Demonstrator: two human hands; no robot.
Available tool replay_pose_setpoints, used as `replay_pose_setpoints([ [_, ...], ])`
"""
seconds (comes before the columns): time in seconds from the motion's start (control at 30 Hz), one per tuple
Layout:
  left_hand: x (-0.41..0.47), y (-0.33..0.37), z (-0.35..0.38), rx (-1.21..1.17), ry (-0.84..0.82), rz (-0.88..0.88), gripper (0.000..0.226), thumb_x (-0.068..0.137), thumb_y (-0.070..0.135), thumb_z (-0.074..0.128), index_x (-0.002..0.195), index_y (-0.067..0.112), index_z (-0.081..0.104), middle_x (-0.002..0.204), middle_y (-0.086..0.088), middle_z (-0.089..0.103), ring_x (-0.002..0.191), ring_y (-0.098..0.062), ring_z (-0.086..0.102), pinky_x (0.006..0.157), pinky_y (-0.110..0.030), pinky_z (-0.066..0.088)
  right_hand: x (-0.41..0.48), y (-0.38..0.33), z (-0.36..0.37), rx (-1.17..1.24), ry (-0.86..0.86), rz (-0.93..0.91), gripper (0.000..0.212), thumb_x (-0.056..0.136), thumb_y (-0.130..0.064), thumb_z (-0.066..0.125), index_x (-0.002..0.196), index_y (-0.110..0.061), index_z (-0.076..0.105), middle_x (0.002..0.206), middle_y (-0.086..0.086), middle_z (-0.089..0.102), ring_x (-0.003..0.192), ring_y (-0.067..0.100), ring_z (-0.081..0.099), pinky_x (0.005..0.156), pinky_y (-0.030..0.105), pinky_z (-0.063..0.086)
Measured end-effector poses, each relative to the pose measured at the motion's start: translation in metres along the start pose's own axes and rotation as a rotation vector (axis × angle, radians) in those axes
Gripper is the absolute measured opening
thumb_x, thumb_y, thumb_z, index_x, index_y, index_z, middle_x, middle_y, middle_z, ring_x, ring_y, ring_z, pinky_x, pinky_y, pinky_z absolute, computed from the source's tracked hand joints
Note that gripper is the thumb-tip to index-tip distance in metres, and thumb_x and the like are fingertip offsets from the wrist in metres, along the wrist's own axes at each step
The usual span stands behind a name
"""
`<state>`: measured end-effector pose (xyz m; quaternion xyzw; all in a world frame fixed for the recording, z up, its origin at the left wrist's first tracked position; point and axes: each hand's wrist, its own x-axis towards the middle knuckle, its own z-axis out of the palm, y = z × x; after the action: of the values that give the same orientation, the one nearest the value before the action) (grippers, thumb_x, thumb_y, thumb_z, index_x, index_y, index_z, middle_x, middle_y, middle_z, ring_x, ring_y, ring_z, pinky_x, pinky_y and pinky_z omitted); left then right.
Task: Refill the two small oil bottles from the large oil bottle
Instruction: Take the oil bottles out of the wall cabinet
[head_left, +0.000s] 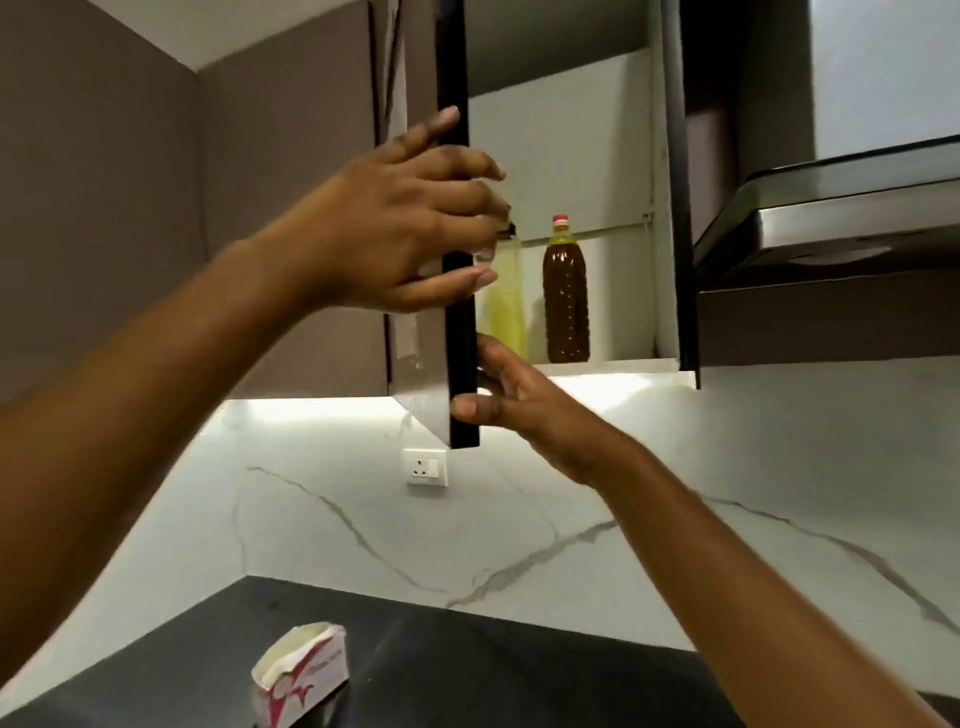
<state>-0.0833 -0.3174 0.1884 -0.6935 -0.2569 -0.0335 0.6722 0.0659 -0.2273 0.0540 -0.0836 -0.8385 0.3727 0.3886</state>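
Fingers (493, 353) pinching cabinet door (464, 327), dark oil bottle (566, 312) on shelf

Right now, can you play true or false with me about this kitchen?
1. The cupboard door is open. True.
2. The brown bottle has a blue cap. False: its cap is red.
3. A tissue box sits on the dark counter. True.
4. The brown bottle stands on the counter. False: it stands inside the cupboard.
5. The right hand holds the brown bottle. False: its thumb is on the cupboard door's edge, away from the bottle.
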Motion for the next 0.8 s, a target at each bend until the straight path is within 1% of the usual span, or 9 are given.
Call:
replay_pose_setpoints([
  [0.1, -0.027, -0.016, -0.017, 0.045, -0.067, 0.018, 0.052, 0.100, 0.045, 0.024, 0.097, 0.013, 0.065, 0.106, -0.014, 0.067, 0.117, -0.036, 0.055, 0.111, -0.054, 0.026, 0.015, 0.000, 0.038, 0.014, 0.007, -0.016, 0.100, 0.064, -0.060, 0.065, 0.148, -0.042, 0.013, 0.157, -0.014, 0.017, 0.140, 0.007, 0.022, 0.111, 0.034, 0.029],
  [0.17, -0.044, -0.024, -0.028, 0.055, -0.146, 0.009, 0.053, 0.098, 0.046, 0.025, 0.094, 0.014, 0.067, 0.102, -0.013, 0.068, 0.113, -0.035, 0.057, 0.111, -0.054, 0.027, 0.025, -0.004, 0.062, 0.011, 0.030, -0.030, 0.101, 0.069, -0.059, 0.065, 0.148, -0.042, 0.005, 0.158, -0.014, 0.009, 0.144, 0.011, 0.015, 0.114, 0.040, 0.024],
  [0.23, -0.061, -0.030, -0.040, 0.054, -0.230, -0.003, 0.053, 0.096, 0.046, 0.028, 0.093, 0.013, 0.069, 0.100, -0.012, 0.069, 0.110, -0.035, 0.059, 0.111, -0.054, 0.026, 0.034, -0.007, 0.083, 0.016, 0.042, -0.056, 0.097, 0.080, -0.050, 0.065, 0.149, -0.039, -0.001, 0.159, -0.013, 0.002, 0.145, 0.014, 0.010, 0.114, 0.039, 0.021],
  [0.3, -0.076, -0.034, -0.050, 0.059, -0.306, -0.007, 0.053, 0.094, 0.044, 0.029, 0.094, 0.012, 0.071, 0.100, -0.012, 0.071, 0.107, -0.034, 0.061, 0.112, -0.055, 0.027, 0.045, -0.006, 0.104, 0.001, 0.056, -0.084, 0.095, 0.082, -0.048, 0.061, 0.149, -0.036, -0.005, 0.158, -0.014, -0.004, 0.146, 0.014, 0.007, 0.115, 0.038, 0.019],
  [0.43, -0.104, -0.042, -0.060, 0.086, -0.448, -0.040, 0.051, 0.089, 0.043, 0.032, 0.100, 0.014, 0.073, 0.104, -0.010, 0.072, 0.106, -0.032, 0.063, 0.111, -0.053, 0.026, 0.073, 0.004, 0.140, 0.046, 0.090, -0.180, 0.102, 0.071, -0.064, 0.056, 0.149, -0.038, -0.005, 0.157, -0.018, -0.008, 0.146, 0.013, 0.004, 0.117, 0.045, 0.019],
  [0.57, -0.134, -0.057, -0.059, 0.197, -0.592, -0.089, 0.056, 0.087, 0.050, 0.030, 0.115, 0.020, 0.068, 0.118, -0.005, 0.068, 0.119, -0.028, 0.058, 0.110, -0.053, 0.026, 0.117, 0.022, 0.161, 0.026, 0.130, -0.259, 0.089, 0.081, -0.053, 0.059, 0.148, -0.042, 0.000, 0.157, -0.017, -0.009, 0.146, 0.010, 0.000, 0.117, 0.047, 0.019],
  [0.63, -0.147, -0.062, -0.055, 0.264, -0.714, -0.157, 0.058, 0.089, 0.054, 0.025, 0.132, 0.028, 0.054, 0.139, 0.001, 0.054, 0.135, -0.022, 0.042, 0.116, -0.050, 0.016, 0.141, 0.030, 0.168, -0.030, 0.161, -0.283, 0.089, 0.083, -0.049, 0.061, 0.148, -0.040, 0.001, 0.158, -0.013, -0.010, 0.146, 0.010, -0.005, 0.118, 0.047, 0.015],
  [0.7, -0.163, -0.067, -0.046, 0.328, -0.918, -0.249, 0.062, 0.089, 0.059, 0.020, 0.147, 0.037, 0.024, 0.157, 0.008, 0.022, 0.147, -0.016, 0.013, 0.118, -0.044, -0.003, 0.163, 0.037, 0.175, -0.085, 0.184, -0.311, 0.090, 0.083, -0.051, 0.061, 0.149, -0.037, 0.001, 0.159, -0.009, -0.011, 0.145, 0.011, -0.009, 0.118, 0.047, 0.012],
  [0.8, -0.190, -0.072, -0.027, 0.399, -1.080, -0.326, 0.065, 0.092, 0.061, 0.018, 0.149, 0.038, -0.005, 0.160, 0.008, -0.009, 0.147, -0.016, -0.012, 0.117, -0.046, -0.011, 0.192, 0.046, 0.187, -0.162, 0.208, -0.345, 0.089, 0.085, -0.051, 0.060, 0.150, -0.032, 0.003, 0.159, -0.006, -0.011, 0.145, 0.013, -0.011, 0.118, 0.049, 0.008],
])
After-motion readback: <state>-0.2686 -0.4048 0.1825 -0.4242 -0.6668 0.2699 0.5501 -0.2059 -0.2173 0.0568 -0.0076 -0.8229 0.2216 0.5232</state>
